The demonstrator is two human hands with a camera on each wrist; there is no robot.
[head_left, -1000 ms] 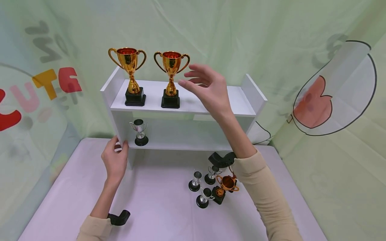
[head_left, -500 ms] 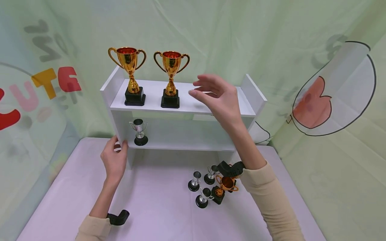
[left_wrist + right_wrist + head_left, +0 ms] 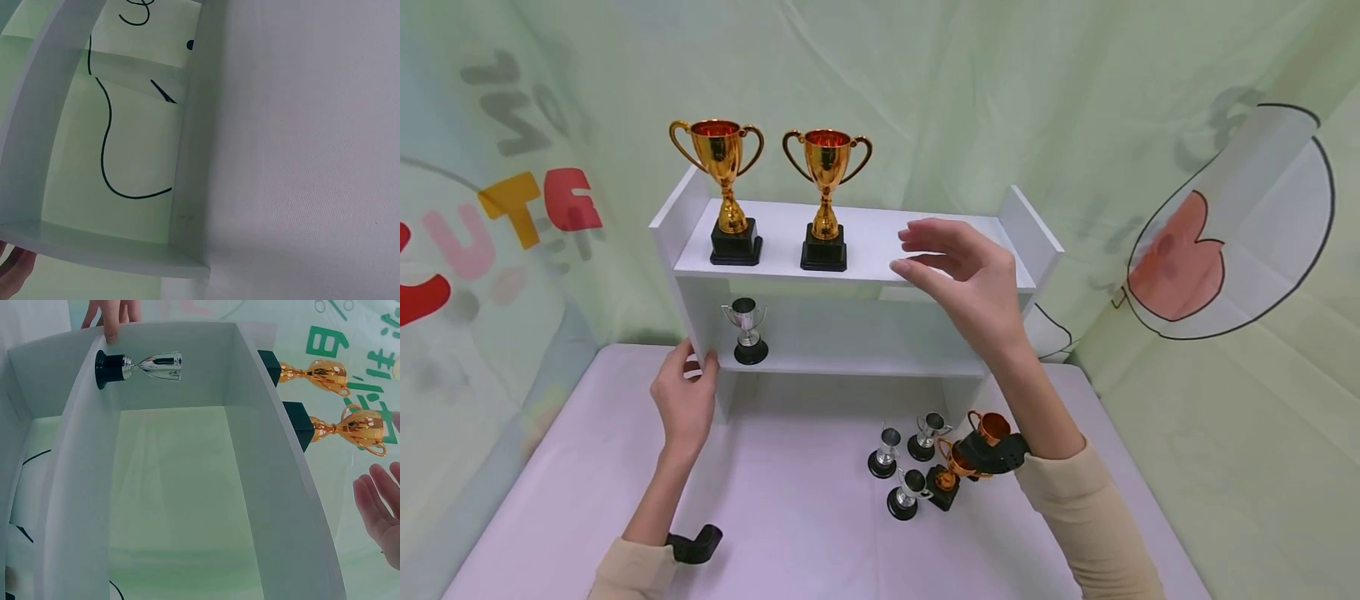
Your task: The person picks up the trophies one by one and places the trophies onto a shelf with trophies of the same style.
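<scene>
In the head view, my left hand grips the left side panel of the white shelf unit near its lower board. My right hand is raised before the right part of the top board, fingers loosely bent and apart, holding nothing. To its left, two gold trophy cups with black square bases stand upright on the top board, one being the far-left gold trophy. A small silver trophy cup stands at the left end of the lower board. The right wrist view shows these cups sideways.
On the table, right of middle, several small silver trophies stand beside bronze-coloured trophies. The black wrist mount partly covers the bronze ones. Behind the shelf hangs a pale green curtain.
My right hand has moved away from the second gold trophy, rightward and down. The left hand stays on the shelf unit, and the trophies stand where they were.
</scene>
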